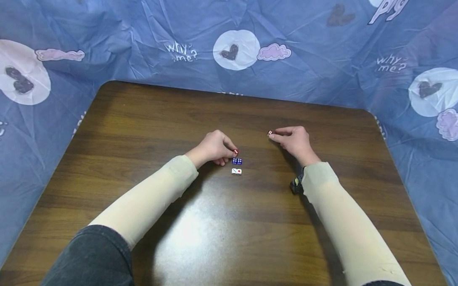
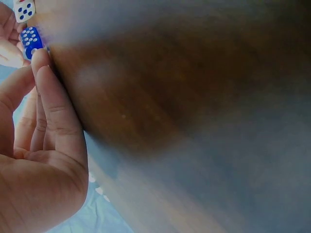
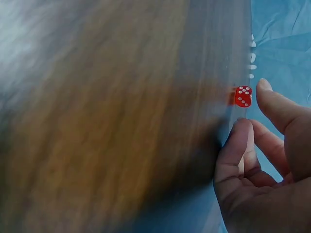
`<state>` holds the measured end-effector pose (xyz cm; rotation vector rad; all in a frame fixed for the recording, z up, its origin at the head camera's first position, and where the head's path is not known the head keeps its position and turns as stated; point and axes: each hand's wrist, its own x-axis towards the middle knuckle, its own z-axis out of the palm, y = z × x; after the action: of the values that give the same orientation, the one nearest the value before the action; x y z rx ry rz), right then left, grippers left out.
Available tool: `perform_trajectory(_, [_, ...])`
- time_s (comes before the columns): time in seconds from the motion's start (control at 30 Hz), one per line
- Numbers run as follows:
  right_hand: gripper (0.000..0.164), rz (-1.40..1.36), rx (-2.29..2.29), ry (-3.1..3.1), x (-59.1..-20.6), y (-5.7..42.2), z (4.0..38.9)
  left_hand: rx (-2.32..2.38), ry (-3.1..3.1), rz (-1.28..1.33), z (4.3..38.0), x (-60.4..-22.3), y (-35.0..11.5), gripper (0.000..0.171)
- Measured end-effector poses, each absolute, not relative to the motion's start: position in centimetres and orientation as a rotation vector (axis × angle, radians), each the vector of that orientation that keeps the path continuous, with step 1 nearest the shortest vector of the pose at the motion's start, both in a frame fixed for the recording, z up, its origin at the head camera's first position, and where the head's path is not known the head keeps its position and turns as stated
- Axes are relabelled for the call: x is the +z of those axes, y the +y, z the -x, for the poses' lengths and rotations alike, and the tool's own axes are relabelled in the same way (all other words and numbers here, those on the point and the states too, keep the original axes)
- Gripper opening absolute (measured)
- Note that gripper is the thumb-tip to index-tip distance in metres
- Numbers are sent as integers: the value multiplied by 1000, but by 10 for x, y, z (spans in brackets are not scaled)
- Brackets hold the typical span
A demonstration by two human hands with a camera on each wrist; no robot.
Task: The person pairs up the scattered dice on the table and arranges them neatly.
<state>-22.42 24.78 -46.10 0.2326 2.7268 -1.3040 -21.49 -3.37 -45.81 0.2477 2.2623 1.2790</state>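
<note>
In the head view, my left hand (image 1: 215, 147) pinches a red die (image 1: 235, 152) between thumb and fingertip at the middle of the table. That die is hidden in the left wrist view. Just nearer to me, a pair of blue dice (image 1: 237, 161) sits side by side, and below them a pair of white dice (image 1: 236, 171). Farther right, my right hand (image 1: 295, 141) reaches to a second red die (image 1: 269, 133). The right wrist view shows this red die (image 3: 243, 96) on the table, with thumb and finger spread near it and a small gap between.
The dice stand on a brown wood-grain table (image 1: 144, 116) with rounded corners. A blue printed cloth (image 1: 194, 18) hangs behind and around it. A black device (image 1: 296, 185) is strapped beneath the right wrist. Bright glare lies on the table's front part.
</note>
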Motion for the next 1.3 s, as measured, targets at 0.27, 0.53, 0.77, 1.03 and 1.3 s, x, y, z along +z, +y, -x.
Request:
perform_trajectory(0.27, [39,-290,-1236,2752,-461,242,230,1268,2272,-252,215,-458,-34,8])
perform_trajectory(0.53, [37,-295,-1161,2799,-460,236,230,1273,2270,-248,215,-460,-34,7])
perform_trajectory(0.77, [34,-247,-1109,2893,-461,230,229,1265,2266,-240,215,-460,-34,6])
perform_trajectory(1.03, [28,-267,-1089,2921,-463,228,228,1264,2263,-250,215,-460,-34,7])
perform_trajectory(1.3, [23,-241,-1088,2948,-461,227,228,1282,2263,-256,214,-458,-35,7])
